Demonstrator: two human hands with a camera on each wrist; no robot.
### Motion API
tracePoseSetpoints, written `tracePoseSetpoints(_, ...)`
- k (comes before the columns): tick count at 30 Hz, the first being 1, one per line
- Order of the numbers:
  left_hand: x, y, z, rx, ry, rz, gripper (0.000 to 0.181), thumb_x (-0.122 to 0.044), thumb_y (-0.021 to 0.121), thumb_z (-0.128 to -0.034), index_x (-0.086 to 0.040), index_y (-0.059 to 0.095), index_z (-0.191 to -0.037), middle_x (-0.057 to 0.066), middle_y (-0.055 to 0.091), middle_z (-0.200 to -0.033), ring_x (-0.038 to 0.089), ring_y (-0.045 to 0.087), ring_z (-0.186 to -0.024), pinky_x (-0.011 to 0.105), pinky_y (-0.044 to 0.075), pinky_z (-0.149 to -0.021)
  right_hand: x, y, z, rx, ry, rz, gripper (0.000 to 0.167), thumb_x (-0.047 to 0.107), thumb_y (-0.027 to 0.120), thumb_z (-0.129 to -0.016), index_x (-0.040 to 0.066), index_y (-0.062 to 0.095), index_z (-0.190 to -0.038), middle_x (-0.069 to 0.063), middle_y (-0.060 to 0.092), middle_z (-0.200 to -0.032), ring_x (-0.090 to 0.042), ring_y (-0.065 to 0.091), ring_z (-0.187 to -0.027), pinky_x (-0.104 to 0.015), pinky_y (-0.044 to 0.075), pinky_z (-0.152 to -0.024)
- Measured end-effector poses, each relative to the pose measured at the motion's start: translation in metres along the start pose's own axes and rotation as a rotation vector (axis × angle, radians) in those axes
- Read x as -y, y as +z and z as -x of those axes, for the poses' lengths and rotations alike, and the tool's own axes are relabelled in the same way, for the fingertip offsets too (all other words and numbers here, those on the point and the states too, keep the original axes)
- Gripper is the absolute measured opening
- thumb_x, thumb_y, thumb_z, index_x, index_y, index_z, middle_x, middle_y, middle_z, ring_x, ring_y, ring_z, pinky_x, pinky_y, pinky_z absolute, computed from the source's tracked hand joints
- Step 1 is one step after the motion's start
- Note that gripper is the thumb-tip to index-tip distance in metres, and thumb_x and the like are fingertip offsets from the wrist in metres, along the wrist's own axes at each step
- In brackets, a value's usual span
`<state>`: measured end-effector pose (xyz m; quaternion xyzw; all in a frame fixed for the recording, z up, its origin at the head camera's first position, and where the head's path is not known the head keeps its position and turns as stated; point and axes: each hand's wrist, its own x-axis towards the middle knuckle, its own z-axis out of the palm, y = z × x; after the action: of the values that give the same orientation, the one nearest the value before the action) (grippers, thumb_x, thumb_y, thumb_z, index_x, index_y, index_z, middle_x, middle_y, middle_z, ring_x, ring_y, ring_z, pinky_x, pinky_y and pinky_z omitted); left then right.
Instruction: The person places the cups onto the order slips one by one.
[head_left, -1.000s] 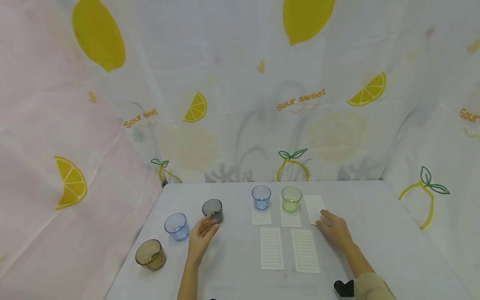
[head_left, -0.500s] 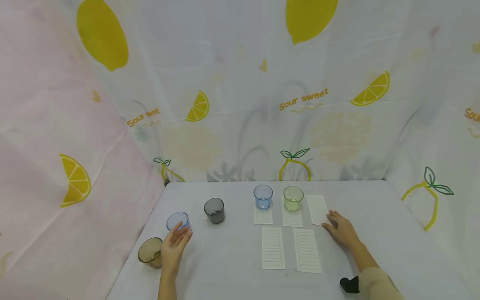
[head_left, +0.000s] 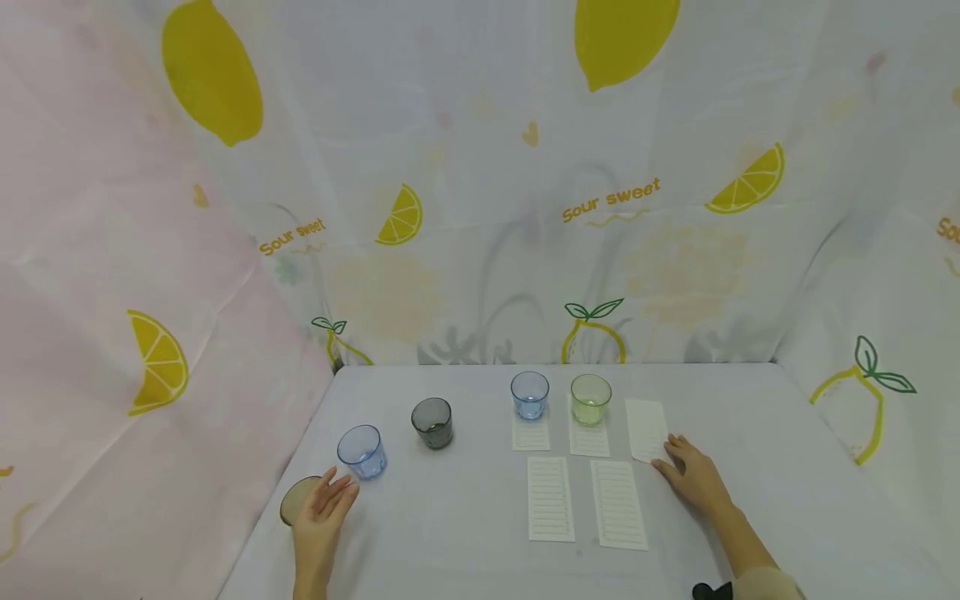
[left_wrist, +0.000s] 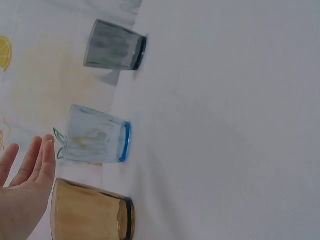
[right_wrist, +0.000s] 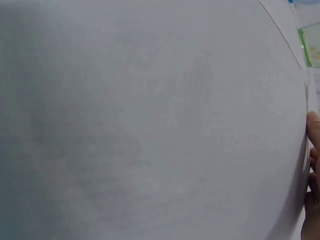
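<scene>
My left hand (head_left: 321, 512) hovers by the amber glass (head_left: 297, 498), fingers slightly bent and holding nothing. It hides much of that glass in the head view; the left wrist view shows the amber glass (left_wrist: 90, 212) beside the palm. Just past the fingertips stands a blue glass (head_left: 362, 454). At the right, my right hand (head_left: 697, 479) holds the near right corner of a lined paper card (head_left: 647, 429) between thumb and fingers, flat on the table. Only fingertips (right_wrist: 313, 125) show at the edge of the right wrist view.
A grey glass (head_left: 432, 423) stands left of centre. Another blue glass (head_left: 530, 397) and a green glass (head_left: 591, 400) stand on two cards at the back. Two more cards, a left one (head_left: 551, 500) and a right one (head_left: 618, 504), lie in front. Printed cloth (head_left: 480, 275) walls the table.
My left hand has moved left and nearer, from the grey glass past the blue one to the amber one. My right hand has shifted its card slightly right and nearer.
</scene>
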<state>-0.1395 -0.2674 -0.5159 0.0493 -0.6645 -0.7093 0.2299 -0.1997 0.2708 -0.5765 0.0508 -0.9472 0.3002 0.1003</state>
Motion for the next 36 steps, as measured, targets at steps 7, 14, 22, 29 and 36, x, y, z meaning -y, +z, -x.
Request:
tracePoseSetpoints(7, -0.004, -0.018, 0.001, -0.13, 0.068, -0.091, 0.041, 0.005, 0.07, -0.0792, 0.008, 0.056, -0.117, -0.009, 0.068, -0.091, -0.003, 0.065, -0.08, 0.008, 0.05, -0.072, 0.002, -0.002, 0.008, 0.009, 0.019, 0.023, 0.056, 0.023, 0.07, -0.083, -0.02, 0.054, -0.114, -0.034, 0.046, -0.128, -0.052, 0.037, -0.123, -0.061, 0.032, -0.1)
tracePoseSetpoints(14, 0.014, -0.038, -0.006, -0.313, 0.167, -0.074, 0.038, 0.01, 0.072, -0.0738, 0.008, 0.062, -0.111, -0.009, 0.07, -0.085, -0.002, 0.066, -0.074, 0.007, 0.05, -0.069, 0.0, -0.001, 0.007, -0.076, 0.002, -0.026, 0.05, 0.017, 0.074, -0.08, -0.017, 0.057, -0.112, -0.032, 0.05, -0.125, -0.05, 0.043, -0.12, -0.059, 0.036, -0.098)
tracePoseSetpoints(22, -0.005, -0.034, 0.0, -0.605, 0.036, -0.342, 0.048, -0.012, 0.079, -0.0749, 0.006, 0.061, -0.116, -0.016, 0.063, -0.097, 0.005, 0.05, -0.094, 0.005, 0.041, -0.069, 0.002, 0.004, 0.002, -0.208, -0.045, -0.108, 0.053, 0.009, 0.078, -0.072, -0.018, 0.056, -0.113, -0.032, 0.054, -0.119, -0.049, 0.049, -0.114, -0.053, 0.039, -0.092)
tracePoseSetpoints(29, 0.002, -0.036, 0.003, -0.434, -0.184, -0.356, 0.092, -0.021, 0.076, -0.0781, 0.002, 0.019, -0.148, 0.025, 0.016, -0.152, 0.038, 0.01, -0.141, 0.05, 0.006, -0.115, 0.0, 0.008, 0.004, -0.133, -0.037, -0.087, 0.049, 0.009, 0.075, -0.076, -0.019, 0.057, -0.111, -0.032, 0.053, -0.122, -0.05, 0.045, -0.118, -0.062, 0.033, -0.097)
tracePoseSetpoints(36, 0.01, -0.034, 0.003, -0.309, -0.25, -0.273, 0.101, -0.015, 0.074, -0.0808, 0.002, 0.001, -0.149, 0.032, 0.007, -0.151, 0.045, 0.008, -0.139, 0.055, 0.01, -0.113, 0.002, 0.005, 0.005, -0.076, -0.034, -0.045, 0.049, 0.011, 0.073, -0.079, -0.019, 0.056, -0.113, -0.031, 0.053, -0.122, -0.049, 0.045, -0.118, -0.058, 0.037, -0.097)
